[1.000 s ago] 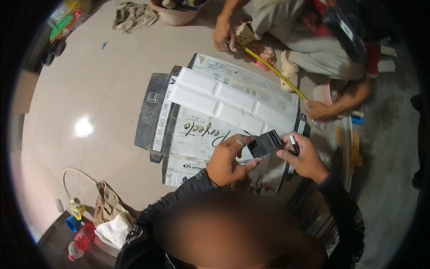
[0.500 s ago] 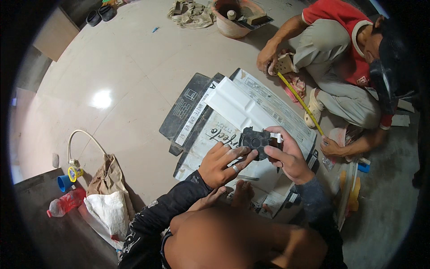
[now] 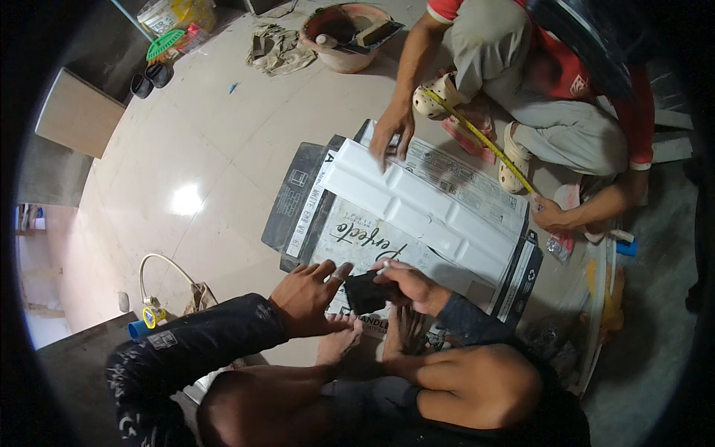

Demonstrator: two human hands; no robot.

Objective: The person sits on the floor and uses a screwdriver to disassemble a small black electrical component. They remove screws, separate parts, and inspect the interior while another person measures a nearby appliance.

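My right hand grips a dark square object, with a small white-tipped item between the fingers, too small to make out. Just left of that object, my left hand has its fingers spread, the fingertips close to its edge; I cannot tell whether they touch it. Both hands are over a printed, flattened cardboard box on the tiles, on which a long white ribbed panel lies diagonally. My bare feet are below the hands, at the cardboard's near edge.
A crouching co-worker reaches onto the panel; their other hand holds a yellow tape measure. A mortar bucket, rag and pail stand or lie behind. A hose is at left, strips at right.
My hands have moved down and left with the dark object, which has turned. The co-worker's one hand has left the tape's end and come down onto the panel.
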